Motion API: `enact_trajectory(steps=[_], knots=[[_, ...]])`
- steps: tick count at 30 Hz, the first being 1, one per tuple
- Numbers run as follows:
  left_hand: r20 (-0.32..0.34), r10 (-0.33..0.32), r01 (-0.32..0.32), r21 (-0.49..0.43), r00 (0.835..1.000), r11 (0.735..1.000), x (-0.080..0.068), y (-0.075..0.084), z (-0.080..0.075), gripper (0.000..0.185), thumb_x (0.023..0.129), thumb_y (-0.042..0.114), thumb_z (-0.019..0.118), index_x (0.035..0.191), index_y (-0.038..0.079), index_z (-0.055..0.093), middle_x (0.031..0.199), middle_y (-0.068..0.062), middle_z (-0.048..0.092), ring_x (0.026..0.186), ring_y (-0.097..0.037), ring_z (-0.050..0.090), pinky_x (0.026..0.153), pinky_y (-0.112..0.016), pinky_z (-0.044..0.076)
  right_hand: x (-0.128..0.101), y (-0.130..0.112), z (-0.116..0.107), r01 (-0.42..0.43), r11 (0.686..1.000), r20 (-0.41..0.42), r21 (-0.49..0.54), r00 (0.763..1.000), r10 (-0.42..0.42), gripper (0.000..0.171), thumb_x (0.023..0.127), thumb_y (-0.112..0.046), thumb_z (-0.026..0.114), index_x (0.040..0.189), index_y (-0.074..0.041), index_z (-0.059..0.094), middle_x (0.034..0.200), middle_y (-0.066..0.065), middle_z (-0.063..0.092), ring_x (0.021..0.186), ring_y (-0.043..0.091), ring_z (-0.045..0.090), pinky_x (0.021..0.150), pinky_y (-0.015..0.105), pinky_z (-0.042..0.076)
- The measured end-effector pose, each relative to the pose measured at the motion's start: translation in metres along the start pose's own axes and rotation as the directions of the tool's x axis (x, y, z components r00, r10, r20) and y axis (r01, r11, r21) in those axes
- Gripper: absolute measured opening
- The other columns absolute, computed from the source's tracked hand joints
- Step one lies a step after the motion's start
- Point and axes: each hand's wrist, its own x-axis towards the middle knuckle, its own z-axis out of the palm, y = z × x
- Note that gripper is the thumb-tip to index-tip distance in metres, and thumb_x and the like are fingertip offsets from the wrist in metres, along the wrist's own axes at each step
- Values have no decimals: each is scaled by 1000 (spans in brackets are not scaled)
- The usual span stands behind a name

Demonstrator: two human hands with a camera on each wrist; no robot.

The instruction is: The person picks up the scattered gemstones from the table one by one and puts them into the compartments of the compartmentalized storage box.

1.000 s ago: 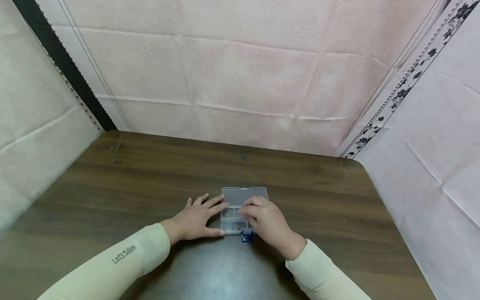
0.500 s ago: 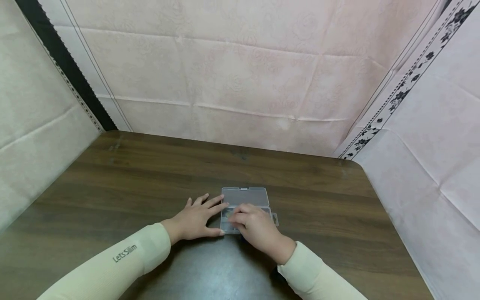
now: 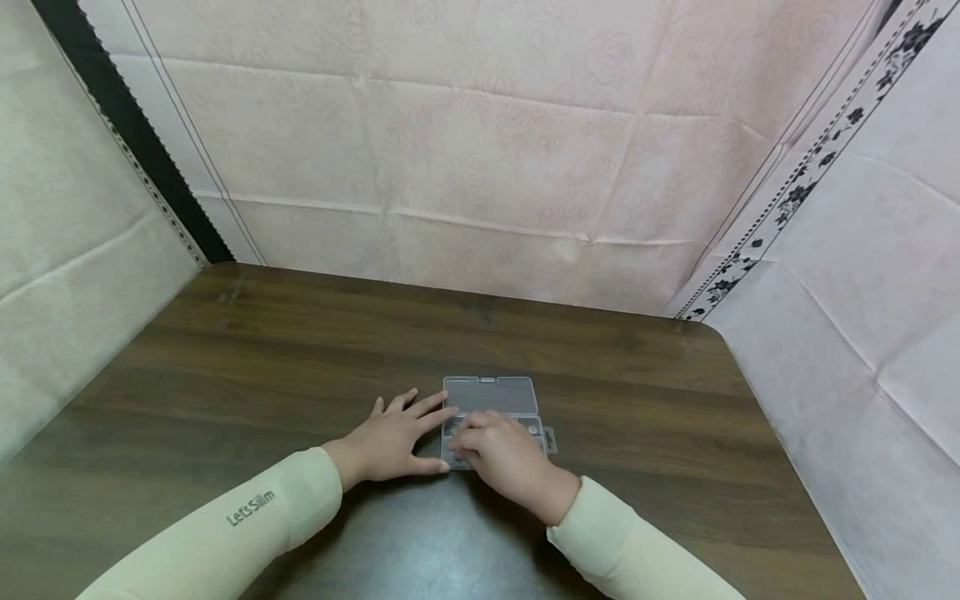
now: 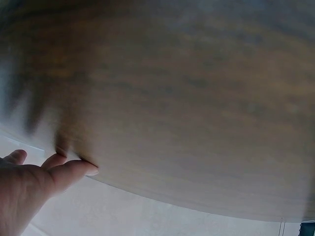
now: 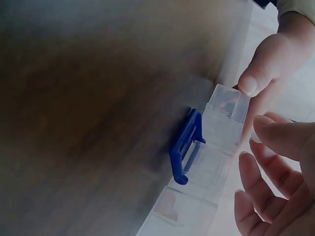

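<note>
One clear box (image 3: 491,394), two hands

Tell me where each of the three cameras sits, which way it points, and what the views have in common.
Head: worn on the head, looks forward and down at the wooden table; shows both sleeved forearms, the left hand flat beside the clear compartment box, the right hand over it.
Left wrist: at the left wrist, looks along the tabletop; shows only that hand's fingers.
Right wrist: at the right wrist, looks at the box's blue latch; shows right fingers and the left thumb.
Shared: head and right wrist both show the box.
</note>
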Motion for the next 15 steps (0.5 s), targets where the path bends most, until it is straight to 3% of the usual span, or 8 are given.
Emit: enact_trajectory(steps=[15], knots=[[-7, 0, -1, -7, 1000, 1000, 0, -1, 1, 78, 84, 67, 57, 151, 34, 32, 161, 8, 18, 145, -41, 15, 103, -75, 13, 3, 1, 4, -3, 998, 44, -65, 999, 6, 16, 87, -13, 72, 102, -17, 77, 100, -5, 67, 94, 12, 62, 83, 29, 52]])
